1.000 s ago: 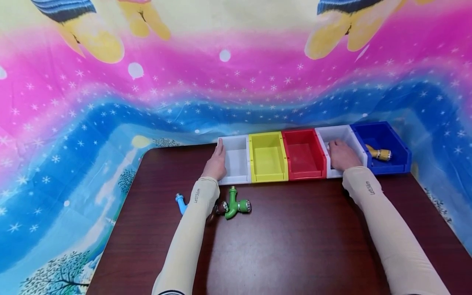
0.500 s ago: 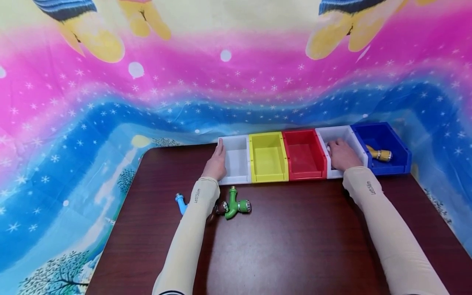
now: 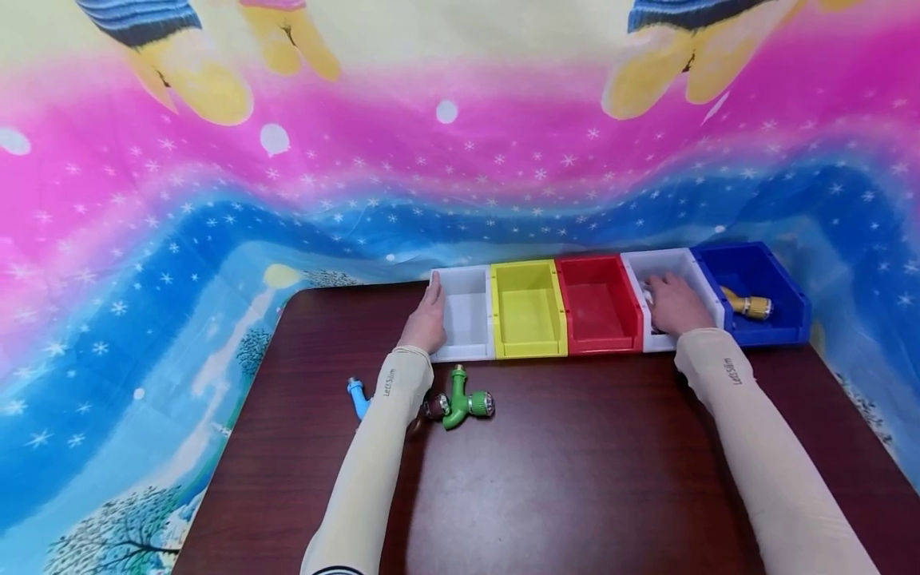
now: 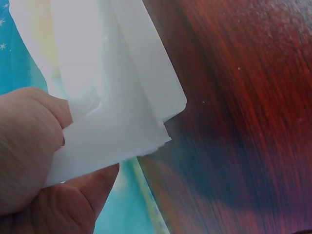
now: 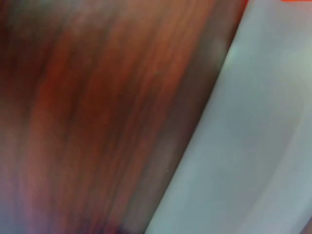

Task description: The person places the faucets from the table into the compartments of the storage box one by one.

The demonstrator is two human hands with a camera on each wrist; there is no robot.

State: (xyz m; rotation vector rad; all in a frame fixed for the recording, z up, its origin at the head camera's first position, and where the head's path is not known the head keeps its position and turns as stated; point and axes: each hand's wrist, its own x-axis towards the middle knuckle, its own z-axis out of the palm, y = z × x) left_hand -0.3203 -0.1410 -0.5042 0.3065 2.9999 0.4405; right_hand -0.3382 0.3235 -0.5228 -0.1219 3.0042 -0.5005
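In the head view my left hand is at the outer side of the leftmost white bin. The left wrist view has that bin's white wall between my thumb and fingers, gripped from both sides. My right hand reaches down into the other white bin, fingers bent. A small white piece shows by its fingertips, mostly hidden, so its kind and whether I hold it are unclear. Only table and the pale bin wall appear in the right wrist view; the hand is out of sight there.
Between the white bins stand a yellow bin and a red bin. At the right end, a blue bin holds a yellow tap. Green, brown and blue taps lie by my left forearm.
The whole head view has shifted slightly. Both hands stay at the same bins; a bit more of the white piece shows beside my right fingertips.
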